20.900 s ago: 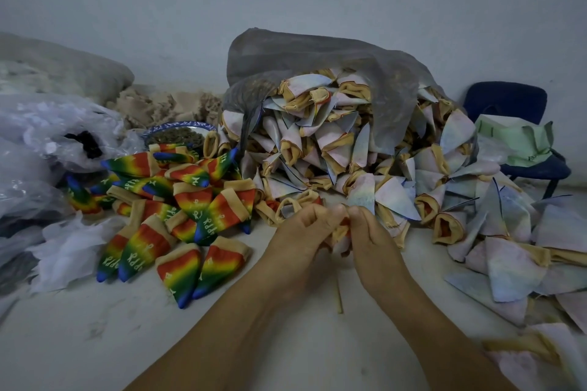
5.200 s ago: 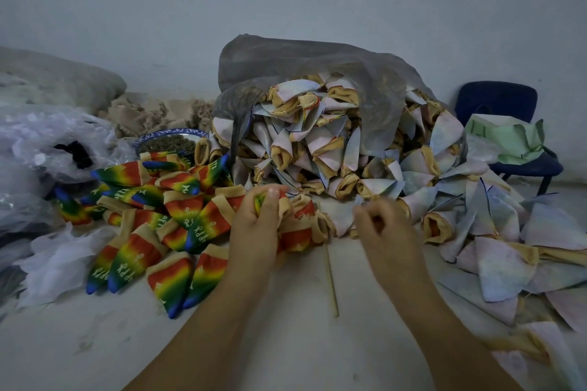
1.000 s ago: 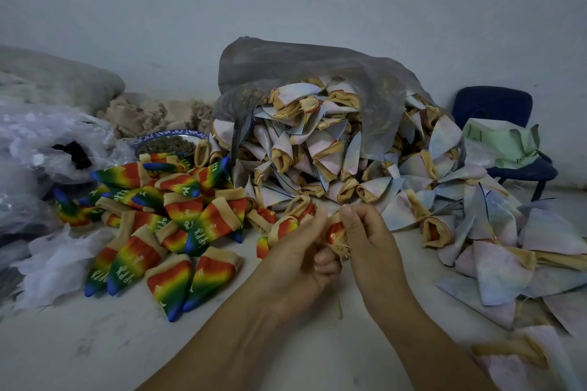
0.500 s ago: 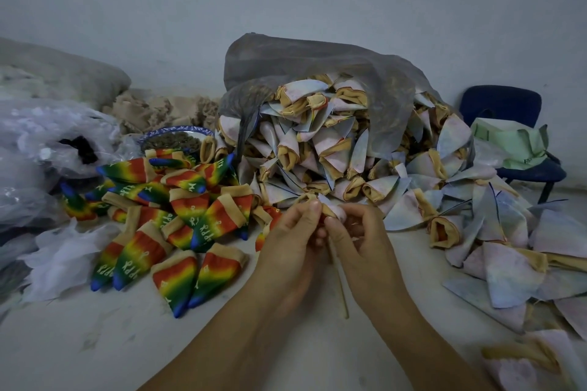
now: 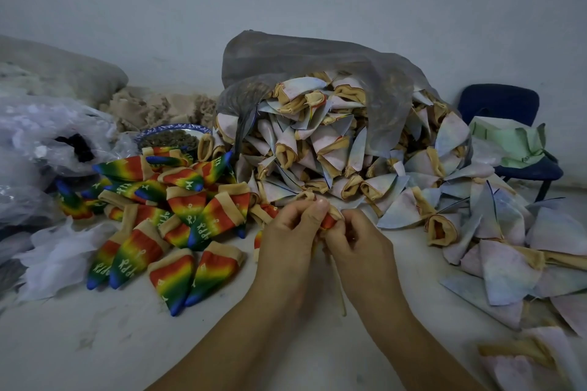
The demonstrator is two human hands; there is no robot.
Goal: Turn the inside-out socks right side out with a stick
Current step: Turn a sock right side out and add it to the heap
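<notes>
1. Now I see L hand [image 5: 286,241] & R hand [image 5: 359,244] both pinching 1 sock [image 5: 328,220], fingers curled on it.
2. Below it the stick [image 5: 339,292] slants down btw the wrists.
3. Rainbow socks [image 5: 178,209] lie left of hands; pale pile [image 5: 333,149] just behind.

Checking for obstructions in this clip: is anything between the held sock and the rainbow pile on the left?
Nothing visible. The left hand and right hand grip the sock, and the rainbow pile lies right beside the left hand.
</notes>
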